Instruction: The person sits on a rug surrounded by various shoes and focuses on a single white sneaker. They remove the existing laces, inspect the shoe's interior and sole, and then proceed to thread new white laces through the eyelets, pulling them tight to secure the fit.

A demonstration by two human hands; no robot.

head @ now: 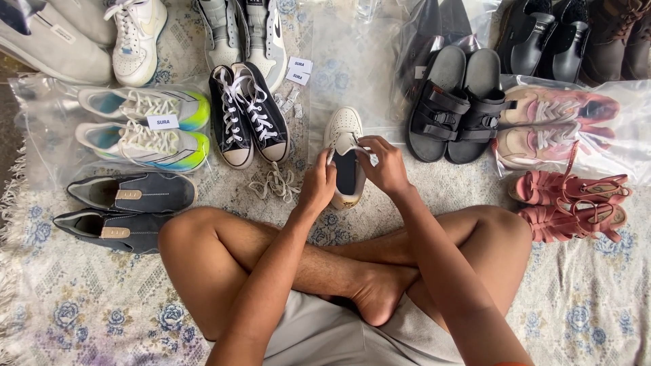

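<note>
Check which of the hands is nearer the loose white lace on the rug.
Left. The left hand grips the white sneaker at its side, just right of the lace. The right hand is at the sneaker's far side, farther from the lace.

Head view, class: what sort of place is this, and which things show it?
Probably a home floor used for sorting shoes: a patterned rug, many pairs laid out, some in clear bags, and both hands on a white sneaker.

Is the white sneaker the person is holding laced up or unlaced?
Unlaced, it seems: the white sneaker gapes open with no criss-crossed lacing showing, and loose white laces lie on the rug beside it. Both hands grip it.
</note>
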